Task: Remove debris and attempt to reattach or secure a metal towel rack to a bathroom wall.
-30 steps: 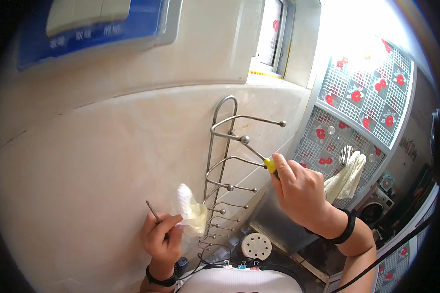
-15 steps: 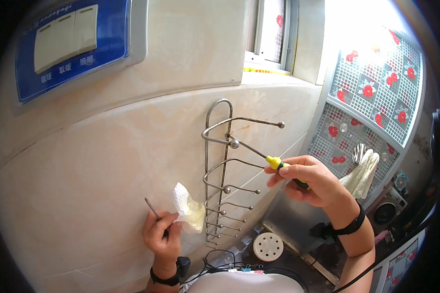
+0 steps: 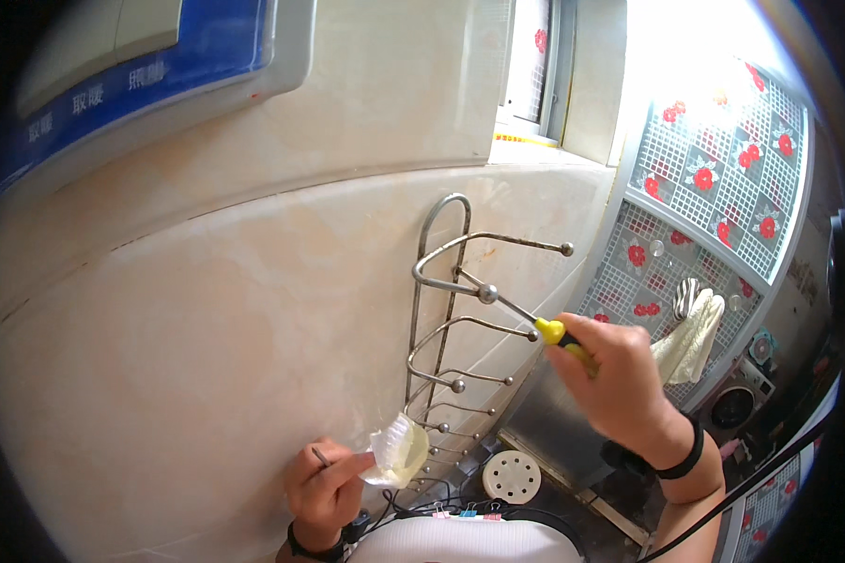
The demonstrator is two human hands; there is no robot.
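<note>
Now the right hand [image 3: 618,389] grips a screwdriver [image 3: 535,324] against the rack [image 3: 441,310]; left hand [image 3: 324,488] pinches a screw [image 3: 320,457] and plastic [image 3: 399,450].

Beige tiled wall [image 3: 253,310], bright window [image 3: 535,56] top-right.

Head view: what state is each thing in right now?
Metal wire rack: upright, against the wall.
Yellow-handled screwdriver: gripped by right hand, tip at rack.
Crumpled clear plastic piece: pinched in left hand.
Thin dark nail: held in left hand.
Pale cloth: hanging.
</note>
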